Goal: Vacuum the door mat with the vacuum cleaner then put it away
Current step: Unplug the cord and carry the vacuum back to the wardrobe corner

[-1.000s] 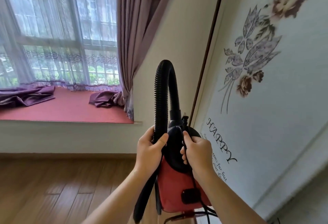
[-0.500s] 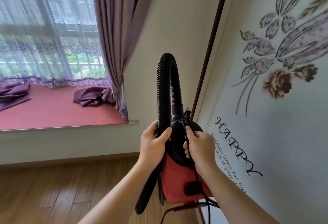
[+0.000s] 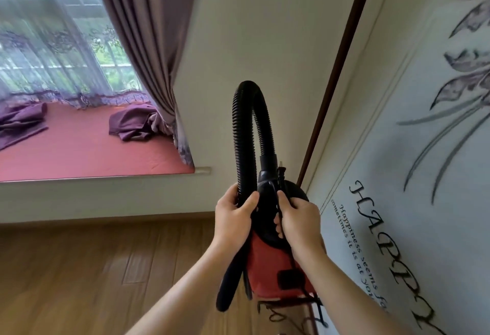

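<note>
Red plastic formed the lower body of the small canister vacuum cleaner [image 3: 267, 265], which was capped by a black domed upper housing. The unit was held in the air at the centre of the view, above the brown wooden plank floor [image 3: 79, 268] and just beside the pale wall panel printed with grey flowers and the word "HAPPY" [image 3: 424, 175].

The black corrugated hose [image 3: 240, 133] rose from the top of the housing, arched over, and ran down the left side of the body; its smooth black end hung below the wrist.

The left hand [image 3: 233, 218] gripped the descending run of the hose, fingers wrapped behind it and thumb laid across the near side. The right hand [image 3: 299, 222] gripped the black housing from the right, fingers curled round its edge and thumb pointing up. The thin black power cord [image 3: 280, 175] passed under this hand, with the plug end projecting above the thumb. Both forearms extended forward, bare, converging on the unit.

To the left were a purple pleated curtain [image 3: 148, 43] and a red-cushioned window seat [image 3: 79, 154].
</note>
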Motion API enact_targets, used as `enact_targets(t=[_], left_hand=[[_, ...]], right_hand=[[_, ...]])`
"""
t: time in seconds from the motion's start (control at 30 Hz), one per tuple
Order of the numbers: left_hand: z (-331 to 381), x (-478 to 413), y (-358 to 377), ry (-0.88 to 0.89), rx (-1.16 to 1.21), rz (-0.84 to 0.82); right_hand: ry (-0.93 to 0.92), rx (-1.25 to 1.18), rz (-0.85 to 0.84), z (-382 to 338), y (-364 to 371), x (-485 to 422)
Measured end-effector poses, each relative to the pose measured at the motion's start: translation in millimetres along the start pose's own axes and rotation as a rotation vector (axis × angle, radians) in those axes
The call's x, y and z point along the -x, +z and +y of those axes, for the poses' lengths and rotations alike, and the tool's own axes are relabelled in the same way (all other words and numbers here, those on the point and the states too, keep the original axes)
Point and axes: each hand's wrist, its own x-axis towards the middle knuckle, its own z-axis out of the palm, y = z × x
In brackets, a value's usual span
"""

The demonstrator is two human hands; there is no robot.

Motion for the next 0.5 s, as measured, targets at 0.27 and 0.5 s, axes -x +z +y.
enact_targets(t=[0.27,0.5], left_hand=[[-64.7,-65.2,23.7,-0.133,-0.038,0.043],[-138.1,-109.2,25.2,-0.241,-0.094,0.038]], right_hand=[[0.069,0.079,-0.036,52.3,17.4,-83.9],[0.157,0.146,-0.027,112.0,41.1,-134.7]])
